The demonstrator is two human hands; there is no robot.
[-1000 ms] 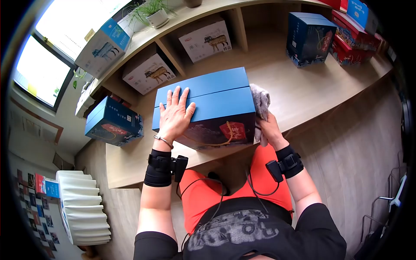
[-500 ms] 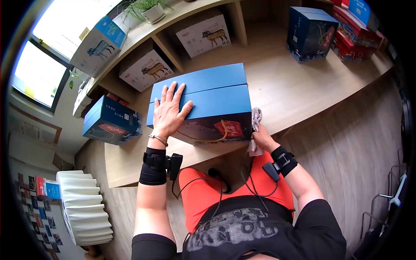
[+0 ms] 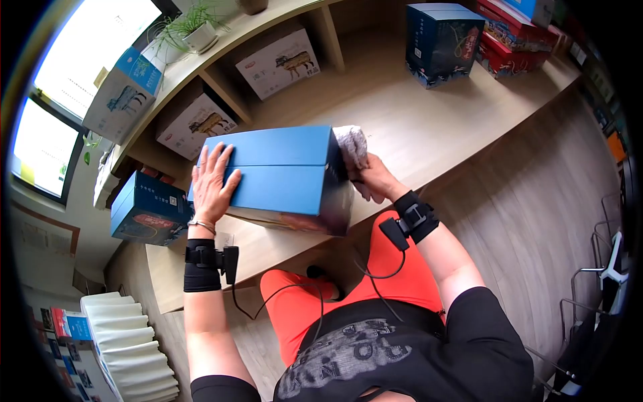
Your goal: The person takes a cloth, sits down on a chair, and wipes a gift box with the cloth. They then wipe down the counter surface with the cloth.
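Observation:
A large blue gift box (image 3: 274, 164) stands at the front of the wooden counter, turned so its dark right side shows. My left hand (image 3: 213, 191) lies with fingers spread on the left part of its lid. At the box's right side, my right hand (image 3: 376, 179) is closed on a pale, mottled cloth (image 3: 351, 144). Part of that cloth bunches up against the box's upper right edge, and another part hangs below my fingers. Some of my right fingers are hidden behind the cloth.
Another blue box (image 3: 151, 209) stands at the counter's left end. Farther right are a blue box (image 3: 442, 50) and stacked red boxes (image 3: 512, 50). White boxes with animal pictures (image 3: 280, 63) sit in the shelf cubbies. A potted plant (image 3: 199, 39) tops the shelf.
The box has turned, so its right side now shows and its front is less visible. My right hand has moved the cloth up along that side. My left hand stays on the lid.

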